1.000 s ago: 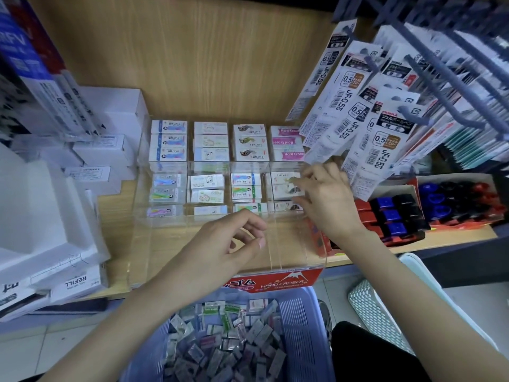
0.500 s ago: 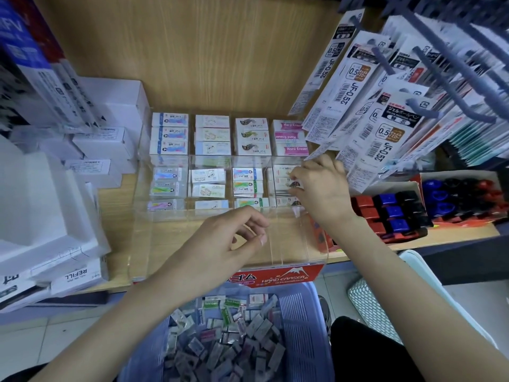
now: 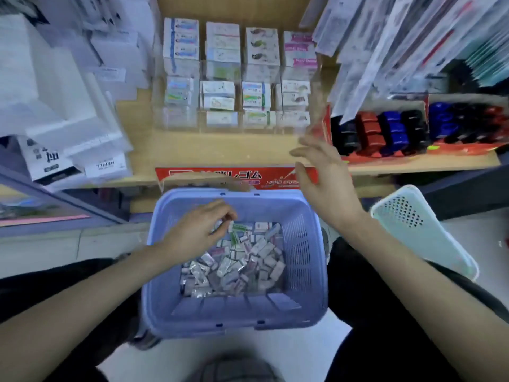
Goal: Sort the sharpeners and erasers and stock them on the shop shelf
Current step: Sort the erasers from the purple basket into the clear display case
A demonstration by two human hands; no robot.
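The left hand (image 3: 201, 230) has dropped from the clear acrylic shelf tray (image 3: 209, 153) into the lavender plastic basket (image 3: 308, 244), fingers curled directly over the loose wrapped erasers (image 3: 234, 266); whether they pinch one is unclear. The right hand (image 3: 322, 177), spread and empty, hovers farther off, near the tray.

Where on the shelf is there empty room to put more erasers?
The bare wooden strip in front of the stocked erasers, behind the red label, between the white boxes and the red tray. The right hand hovers over its right end. Further back and both sides are crowded.
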